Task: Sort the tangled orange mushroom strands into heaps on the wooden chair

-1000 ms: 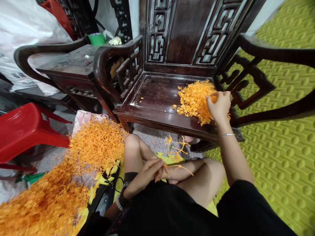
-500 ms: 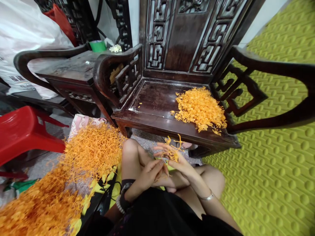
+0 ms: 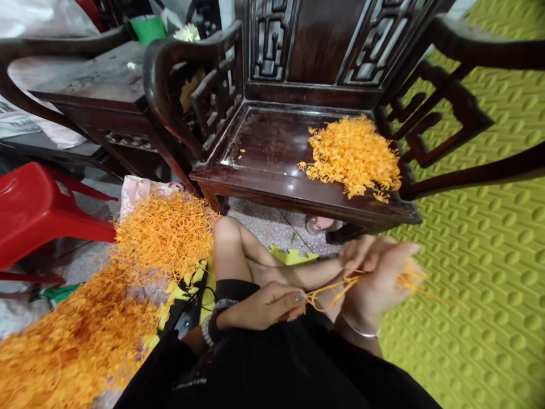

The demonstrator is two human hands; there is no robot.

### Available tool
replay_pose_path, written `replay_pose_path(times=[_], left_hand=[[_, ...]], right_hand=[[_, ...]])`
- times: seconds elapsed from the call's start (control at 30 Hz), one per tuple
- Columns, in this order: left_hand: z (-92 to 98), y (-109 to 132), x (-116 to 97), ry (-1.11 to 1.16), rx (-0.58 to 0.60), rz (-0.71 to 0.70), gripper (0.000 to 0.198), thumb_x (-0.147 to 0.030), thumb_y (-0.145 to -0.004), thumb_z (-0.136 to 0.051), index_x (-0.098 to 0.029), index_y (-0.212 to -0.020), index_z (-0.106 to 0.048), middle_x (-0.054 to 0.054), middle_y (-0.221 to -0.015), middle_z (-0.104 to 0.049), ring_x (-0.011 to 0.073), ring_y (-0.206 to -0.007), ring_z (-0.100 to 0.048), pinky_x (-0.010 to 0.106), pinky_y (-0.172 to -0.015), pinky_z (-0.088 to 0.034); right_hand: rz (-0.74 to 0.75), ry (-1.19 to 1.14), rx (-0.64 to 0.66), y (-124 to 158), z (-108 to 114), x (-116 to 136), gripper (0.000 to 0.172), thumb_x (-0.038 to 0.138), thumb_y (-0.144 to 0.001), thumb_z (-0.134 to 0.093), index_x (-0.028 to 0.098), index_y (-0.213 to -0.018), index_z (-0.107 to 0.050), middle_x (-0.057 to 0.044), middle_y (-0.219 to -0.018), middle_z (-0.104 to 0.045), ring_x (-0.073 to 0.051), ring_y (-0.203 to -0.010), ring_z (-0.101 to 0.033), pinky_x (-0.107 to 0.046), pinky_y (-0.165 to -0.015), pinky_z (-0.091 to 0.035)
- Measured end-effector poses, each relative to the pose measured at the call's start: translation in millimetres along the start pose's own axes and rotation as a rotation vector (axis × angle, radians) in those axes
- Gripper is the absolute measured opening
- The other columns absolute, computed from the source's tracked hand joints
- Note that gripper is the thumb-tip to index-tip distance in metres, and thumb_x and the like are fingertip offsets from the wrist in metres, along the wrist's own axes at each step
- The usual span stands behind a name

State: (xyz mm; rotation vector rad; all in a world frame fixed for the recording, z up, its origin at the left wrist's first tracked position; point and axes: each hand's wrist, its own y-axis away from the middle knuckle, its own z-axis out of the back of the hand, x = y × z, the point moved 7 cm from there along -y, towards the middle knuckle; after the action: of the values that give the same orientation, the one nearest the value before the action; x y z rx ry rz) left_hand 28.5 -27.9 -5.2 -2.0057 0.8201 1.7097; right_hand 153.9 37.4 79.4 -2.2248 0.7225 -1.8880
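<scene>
My left hand [image 3: 272, 304] is closed in a pinch over my lap. Thin orange strands [image 3: 330, 298] run from its fingertips across to my right hand [image 3: 378, 267]. That hand is raised to the right and smeared by motion, with its fingers curled. An orange clump of strands [image 3: 411, 275] shows at its far side, one thin end trailing right; the exact grip is blurred. In front, a pile of short orange pieces [image 3: 353, 153] lies on the right part of the dark wooden chair seat [image 3: 268, 136].
To the left, a heap of thin orange strands [image 3: 166, 238] borders a larger heap of orange pieces [image 3: 72, 341]. A red plastic stool [image 3: 25, 216] stands beyond them. Yellow dimpled matting [image 3: 481, 272] covers the right side. A green roll [image 3: 149, 28] sits on the side table.
My right hand has moved right, away from the left, and the orange strands now stretch between them. The view has dipped, so the chair sits higher in the picture.
</scene>
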Motion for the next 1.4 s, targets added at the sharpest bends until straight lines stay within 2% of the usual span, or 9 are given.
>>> replay_pose_path(times=[0.1, 0.2, 0.33, 0.67, 0.8, 0.97, 1.17, 1.27, 1.4], left_hand=[[-2.9, 5.4, -10.3, -0.047, 0.057, 0.001, 0.049, -0.053, -0.096, -0.03, -0.018, -0.065, -0.043, -0.003, -0.061, -0.041, 0.0091, -0.054, -0.034, 0.025, -0.058, -0.033], [3.9, 11.5, -16.0, -0.075, 0.014, -0.006, 0.05, -0.054, -0.096, -0.029, -0.019, -0.064, -0.044, -0.003, -0.058, -0.04, 0.0096, -0.053, -0.034, 0.025, -0.056, -0.033], [16.6, 25.3, -14.0, -0.134, -0.131, -0.016, 0.049, -0.051, -0.097, -0.031, -0.019, -0.063, -0.045, -0.005, -0.052, -0.034, 0.0092, -0.049, -0.031, 0.025, -0.052, -0.029], [20.4, 77.9, 29.2, -0.118, -0.256, 0.082, 0.046, -0.048, -0.097, -0.037, -0.016, -0.066, -0.05, -0.006, -0.052, -0.035, 0.0071, -0.047, -0.028, 0.023, -0.048, -0.022], [26.3, 93.5, 49.5, -0.084, -0.333, 0.154, 0.047, -0.051, -0.095, -0.038, -0.016, -0.066, -0.051, -0.007, -0.05, -0.031, 0.0067, -0.044, -0.024, 0.023, -0.044, -0.017], [36.5, 108.9, 66.5, -0.058, -0.42, 0.159, 0.048, -0.056, -0.089, -0.048, -0.016, -0.062, -0.051, -0.006, -0.052, -0.036, 0.0068, -0.046, -0.029, 0.022, -0.046, -0.022], [94.7, 167.8, 76.0, 0.069, -0.93, 0.062, 0.05, -0.057, -0.078, -0.063, -0.018, -0.055, -0.043, -0.006, -0.049, -0.032, 0.0071, -0.046, -0.027, 0.022, -0.045, -0.025], [97.4, 170.2, 82.1, 0.086, -0.928, 0.077, 0.048, -0.056, -0.081, -0.059, -0.018, -0.056, -0.044, -0.006, -0.047, -0.032, 0.0069, -0.043, -0.026, 0.022, -0.043, -0.022], [77.8, 137.4, 86.0, 0.125, -0.823, 0.088, 0.049, -0.063, -0.079, -0.057, -0.018, -0.06, -0.051, -0.008, -0.041, -0.033, 0.006, -0.037, -0.026, 0.021, -0.039, -0.02]], right_hand=[[0.021, -0.149, -0.031, -6.9, 10.0, 16.7, 0.054, 0.045, -0.093, -0.051, 0.019, -0.048, -0.037, 0.005, -0.042, -0.028, -0.007, -0.035, -0.028, -0.026, -0.038, -0.02], [-0.031, -0.115, 0.222, -11.5, -4.9, 19.9, 0.053, 0.041, -0.092, -0.056, 0.018, -0.048, -0.037, 0.005, -0.043, -0.03, -0.007, -0.036, -0.03, -0.026, -0.039, -0.022], [-0.089, -0.036, 0.321, -6.2, -15.6, 13.2, 0.05, 0.041, -0.094, -0.052, 0.019, -0.051, -0.038, 0.003, -0.047, -0.034, -0.009, -0.041, -0.034, -0.028, -0.044, -0.023], [-0.03, 0.196, 0.435, 56.8, 4.6, -11.5, 0.04, 0.042, -0.095, -0.048, 0.02, -0.063, -0.055, 0.0, -0.059, -0.052, -0.012, -0.053, -0.048, -0.028, -0.048, -0.033], [-0.079, 0.339, 0.319, 90.3, 19.8, -29.1, 0.032, 0.036, -0.089, -0.06, 0.018, -0.063, -0.054, 0.003, -0.054, -0.052, -0.008, -0.046, -0.044, -0.025, -0.046, -0.033], [-0.232, 0.028, 0.017, 102.7, 51.1, -38.1, 0.046, 0.052, -0.088, -0.057, 0.021, -0.058, -0.04, 0.008, -0.04, -0.036, -0.007, -0.034, -0.027, -0.025, -0.038, -0.023], [-0.313, 0.029, 0.02, 49.7, 107.3, -21.9, 0.054, 0.058, -0.089, -0.05, 0.024, -0.053, -0.029, 0.009, -0.037, -0.02, -0.007, -0.032, -0.013, -0.026, -0.036, -0.011], [-0.156, 0.241, 0.046, -5.9, 111.3, -27.3, 0.053, 0.057, -0.089, -0.049, 0.026, -0.053, -0.027, 0.01, -0.038, -0.018, -0.006, -0.033, -0.014, -0.025, -0.038, -0.011], [-0.01, 0.466, -0.026, -113.6, 93.1, -50.5, 0.047, 0.054, -0.085, -0.053, 0.024, -0.054, -0.035, 0.009, -0.044, -0.03, -0.004, -0.044, -0.027, -0.022, -0.047, -0.024]])
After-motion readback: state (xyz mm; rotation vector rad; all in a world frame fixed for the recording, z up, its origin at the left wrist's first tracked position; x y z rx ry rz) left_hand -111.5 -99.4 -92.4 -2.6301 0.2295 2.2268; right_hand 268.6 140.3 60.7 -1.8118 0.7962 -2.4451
